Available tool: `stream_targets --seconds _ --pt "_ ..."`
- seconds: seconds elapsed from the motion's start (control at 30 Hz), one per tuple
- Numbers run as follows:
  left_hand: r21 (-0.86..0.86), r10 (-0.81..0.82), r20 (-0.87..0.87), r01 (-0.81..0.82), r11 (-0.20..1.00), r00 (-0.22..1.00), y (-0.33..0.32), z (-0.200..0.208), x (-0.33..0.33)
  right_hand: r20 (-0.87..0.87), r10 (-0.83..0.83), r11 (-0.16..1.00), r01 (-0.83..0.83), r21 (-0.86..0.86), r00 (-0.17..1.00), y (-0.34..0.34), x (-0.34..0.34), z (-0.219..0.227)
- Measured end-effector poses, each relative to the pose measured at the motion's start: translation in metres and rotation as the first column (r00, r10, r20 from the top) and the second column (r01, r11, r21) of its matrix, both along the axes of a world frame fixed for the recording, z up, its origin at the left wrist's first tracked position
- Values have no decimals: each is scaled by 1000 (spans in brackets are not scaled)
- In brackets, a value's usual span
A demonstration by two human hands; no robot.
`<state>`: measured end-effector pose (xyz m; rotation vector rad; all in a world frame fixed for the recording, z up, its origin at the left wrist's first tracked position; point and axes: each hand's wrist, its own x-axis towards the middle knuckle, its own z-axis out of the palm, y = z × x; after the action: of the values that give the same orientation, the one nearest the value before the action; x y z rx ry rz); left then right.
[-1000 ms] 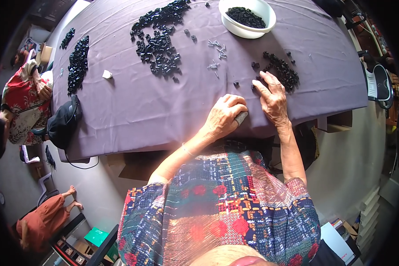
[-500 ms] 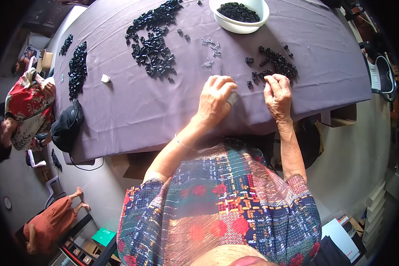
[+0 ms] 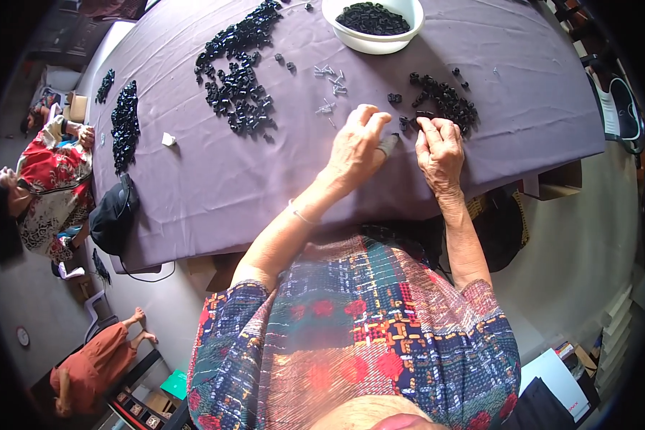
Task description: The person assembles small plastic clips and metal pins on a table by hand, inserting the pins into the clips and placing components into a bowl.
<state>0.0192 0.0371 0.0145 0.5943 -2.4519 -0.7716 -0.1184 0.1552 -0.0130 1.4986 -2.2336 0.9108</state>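
- Right hand [image 3: 441, 149]: fingertips bunched at a small black piece [image 3: 424, 114]; I cannot tell whether it is gripped.
- Left hand [image 3: 355, 143]: fingers curled, well inside the near edge of the desk [image 3: 208, 188]; any hold is hidden.
- Black heap [image 3: 453, 104]: just beyond the right hand.
- Pale pins [image 3: 340, 91]: near the left fingertips.
- Open cloth stretches leftward from the left hand.
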Motion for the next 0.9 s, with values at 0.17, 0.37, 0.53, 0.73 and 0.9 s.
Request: stream_targets --seconds 0.17,0.37,0.53,0.73,0.9 --pt "56 9 101 -14 998 995 7 4 -26 84 -2 997 9 -80 996 2 -2 -5" --pt "-72 -20 143 30 997 989 6 -5 -31 124 3 995 9 -95 992 3 -1 -5" --pt "-70 -27 176 40 997 984 3 0 -27 118 3 996 8 -93 993 4 -2 -4" --pt "-210 -66 273 126 970 960 6 1 -29 98 15 996 -6 -92 995 3 -4 -6" --pt "-203 -118 307 187 961 944 4 3 -26 82 27 996 -20 -83 996 3 -4 -6"
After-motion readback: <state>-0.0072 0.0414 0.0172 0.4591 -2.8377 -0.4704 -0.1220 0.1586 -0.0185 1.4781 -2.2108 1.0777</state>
